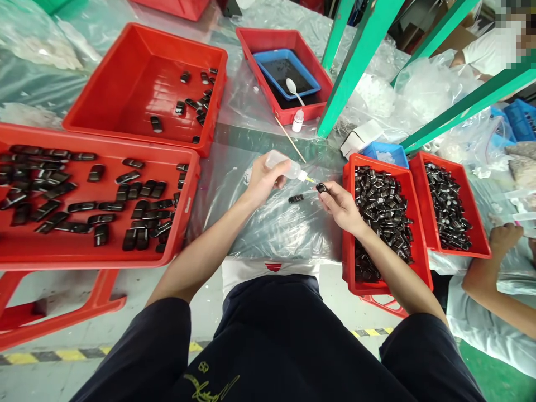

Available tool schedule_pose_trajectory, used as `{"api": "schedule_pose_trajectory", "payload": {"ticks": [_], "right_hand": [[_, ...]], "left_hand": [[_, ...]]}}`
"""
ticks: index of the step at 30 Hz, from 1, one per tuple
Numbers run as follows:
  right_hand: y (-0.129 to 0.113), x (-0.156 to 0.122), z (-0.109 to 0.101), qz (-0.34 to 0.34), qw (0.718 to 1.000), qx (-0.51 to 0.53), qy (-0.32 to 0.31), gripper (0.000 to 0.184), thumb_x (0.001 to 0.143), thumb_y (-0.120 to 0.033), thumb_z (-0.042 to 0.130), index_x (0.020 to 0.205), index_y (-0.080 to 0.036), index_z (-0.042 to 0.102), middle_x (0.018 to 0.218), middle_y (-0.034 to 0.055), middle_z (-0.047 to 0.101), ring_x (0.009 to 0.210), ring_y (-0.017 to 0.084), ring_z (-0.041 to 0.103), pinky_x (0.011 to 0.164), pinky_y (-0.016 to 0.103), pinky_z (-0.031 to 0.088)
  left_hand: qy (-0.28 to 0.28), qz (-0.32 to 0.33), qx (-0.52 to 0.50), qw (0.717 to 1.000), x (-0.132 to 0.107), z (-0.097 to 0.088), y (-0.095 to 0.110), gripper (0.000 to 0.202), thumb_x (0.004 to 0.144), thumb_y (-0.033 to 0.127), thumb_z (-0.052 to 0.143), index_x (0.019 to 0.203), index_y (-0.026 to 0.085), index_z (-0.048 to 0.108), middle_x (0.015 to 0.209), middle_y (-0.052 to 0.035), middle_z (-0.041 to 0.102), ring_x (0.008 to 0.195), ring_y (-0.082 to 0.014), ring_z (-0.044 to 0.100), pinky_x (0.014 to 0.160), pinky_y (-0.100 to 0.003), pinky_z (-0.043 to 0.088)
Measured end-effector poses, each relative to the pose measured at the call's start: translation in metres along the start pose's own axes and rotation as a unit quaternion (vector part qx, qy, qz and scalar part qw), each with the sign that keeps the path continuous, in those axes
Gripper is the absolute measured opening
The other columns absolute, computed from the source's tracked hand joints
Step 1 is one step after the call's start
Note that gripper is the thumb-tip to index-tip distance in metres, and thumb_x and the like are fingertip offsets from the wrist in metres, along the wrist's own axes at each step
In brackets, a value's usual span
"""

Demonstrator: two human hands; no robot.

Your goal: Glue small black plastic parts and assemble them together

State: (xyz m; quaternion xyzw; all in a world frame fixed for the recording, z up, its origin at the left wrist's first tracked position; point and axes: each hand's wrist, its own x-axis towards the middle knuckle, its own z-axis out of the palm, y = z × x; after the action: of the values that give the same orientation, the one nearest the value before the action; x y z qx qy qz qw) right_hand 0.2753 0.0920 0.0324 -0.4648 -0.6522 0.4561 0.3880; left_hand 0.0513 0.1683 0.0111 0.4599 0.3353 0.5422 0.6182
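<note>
My left hand (264,177) is wrapped round a clear squeeze bottle (285,164), tilted so that its thin yellowish nozzle tip points right. That tip reaches a small black plastic part (321,188), pinched in the fingers of my right hand (340,205). Whether tip and part touch, I cannot tell. Just left of my right hand, another black part (296,199) lies on the plastic-covered table (272,234). A thin wooden stick (291,139) rests behind the bottle.
Red bins of black parts stand left (191,206) and right (349,223). Behind is a red bin (288,117) holding a blue tray (268,62) and white spoon (292,86), beside a small bottle (297,120). Green posts (341,78) rise nearby. A co-worker's hand (505,237) is at right.
</note>
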Motion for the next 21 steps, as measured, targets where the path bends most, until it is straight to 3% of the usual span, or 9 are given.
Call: {"api": "schedule_pose_trajectory", "payload": {"ticks": [9,21], "right_hand": [[-0.0023,-0.0030,0.0019,0.001,0.999,-0.049,-0.001,0.049,0.102,-0.070,0.058,0.111,-0.022,0.063,0.085,0.0002,0.052,0.072,0.015,0.047,0.061,0.027,0.041],[-0.0025,-0.0042,0.0019,-0.002,0.998,-0.066,-0.003,0.052,0.101,-0.072,0.056,0.109,-0.022,0.066,0.091,0.0031,0.058,0.080,0.018,0.050,0.065,0.028,0.043]], "left_hand": [[-0.029,0.037,0.042,0.998,-0.0019,0.0013,0.0008,0.057,0.068,0.070,0.088,0.075,0.020,0.064,0.059,0.0018,0.055,0.045,-0.0088,0.046,0.043,-0.025,0.036],[-0.044,0.031,0.070,0.996,-0.0005,-0.0007,0.0006,0.058,0.068,0.073,0.087,0.074,0.020,0.064,0.060,-0.0002,0.059,0.044,-0.0102,0.048,0.043,-0.026,0.037]]}}
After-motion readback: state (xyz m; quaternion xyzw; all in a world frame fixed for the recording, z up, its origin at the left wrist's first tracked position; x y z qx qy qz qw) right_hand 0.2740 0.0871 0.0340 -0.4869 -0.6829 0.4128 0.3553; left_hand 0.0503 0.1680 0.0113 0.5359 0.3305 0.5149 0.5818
